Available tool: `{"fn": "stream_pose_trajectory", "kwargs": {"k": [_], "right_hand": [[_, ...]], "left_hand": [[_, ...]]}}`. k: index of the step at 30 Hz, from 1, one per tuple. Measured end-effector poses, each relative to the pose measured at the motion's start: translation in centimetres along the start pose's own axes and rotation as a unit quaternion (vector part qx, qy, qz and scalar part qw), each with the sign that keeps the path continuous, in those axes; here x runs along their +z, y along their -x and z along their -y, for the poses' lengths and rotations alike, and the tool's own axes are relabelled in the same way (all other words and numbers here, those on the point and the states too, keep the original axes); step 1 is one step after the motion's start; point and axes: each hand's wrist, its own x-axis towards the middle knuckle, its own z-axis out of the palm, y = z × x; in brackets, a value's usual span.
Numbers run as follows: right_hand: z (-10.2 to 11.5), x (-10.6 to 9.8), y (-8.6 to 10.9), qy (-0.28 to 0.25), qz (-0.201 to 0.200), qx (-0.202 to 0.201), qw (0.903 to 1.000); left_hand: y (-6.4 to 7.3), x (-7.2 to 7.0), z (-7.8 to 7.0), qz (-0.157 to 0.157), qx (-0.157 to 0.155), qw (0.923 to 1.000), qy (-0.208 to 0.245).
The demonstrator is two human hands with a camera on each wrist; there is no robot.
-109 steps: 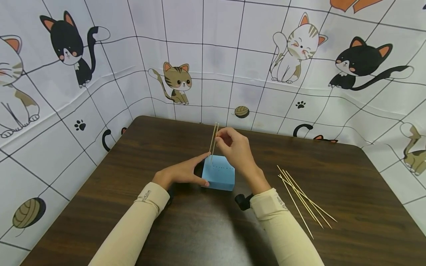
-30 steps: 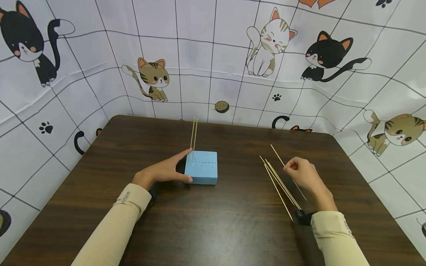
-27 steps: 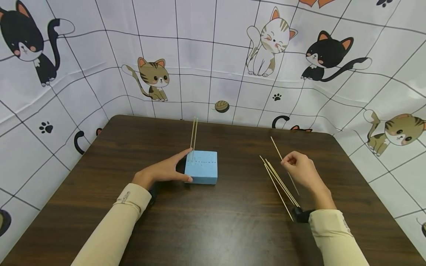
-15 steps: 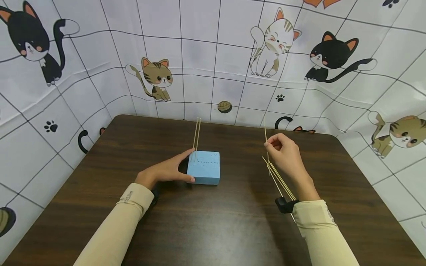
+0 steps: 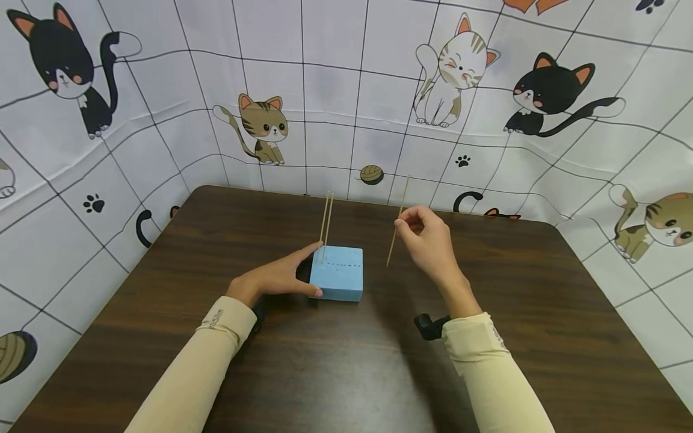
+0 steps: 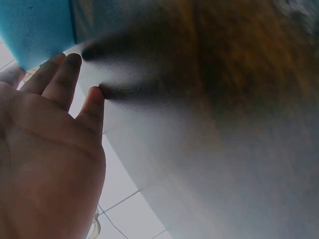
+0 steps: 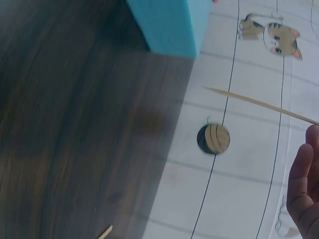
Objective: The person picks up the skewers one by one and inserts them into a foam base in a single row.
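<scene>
A light blue block that looks like foam (image 5: pixel 337 280), with a row of small holes across its top, lies on the table. Two thin skewers (image 5: pixel 329 219) stand upright in its back left part. My left hand (image 5: pixel 278 276) holds the block's left side, thumb at the front corner and index finger at the back. In the left wrist view, its fingers (image 6: pixel 65 82) reach the block's edge. Right of the block, my right hand (image 5: pixel 430 243) pinches another skewer (image 5: pixel 392 248) above the table, slightly tilted. The right wrist view shows that skewer's pointed end (image 7: pixel 239 96) apart from the block.
The dark wooden table (image 5: pixel 346 373) reaches back to a white curtain (image 5: pixel 335 90) printed with cats. One more skewer tip (image 7: pixel 105 232) shows low in the right wrist view. My right hand and forearm hide the place where loose skewers lay.
After releasing one skewer into the block, my right hand has picked up another from the pile at right and carried it left towards the block. My left hand has stayed on the block.
</scene>
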Motion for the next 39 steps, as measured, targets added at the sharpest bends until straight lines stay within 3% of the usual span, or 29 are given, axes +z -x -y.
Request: {"fn": "stream_pose_trajectory", "kwargs": {"k": [9, 19, 39], "right_hand": [[1.6, 3.5, -0.6, -0.041, 0.007, -0.029, 0.9987], [3.2, 6.4, -0.8, -0.072, 0.036, -0.059, 0.9950], [3.5, 8.1, -0.5, -0.070, 0.061, -0.057, 0.9940]], "left_hand": [[0.1, 0.0, 0.1, 0.001, -0.005, 1.0000, 0.001], [0.1, -0.1, 0.2, -0.002, 0.010, 0.9999, 0.001], [0.3, -0.2, -0.1, -0.001, -0.001, 1.0000, 0.006]]}}
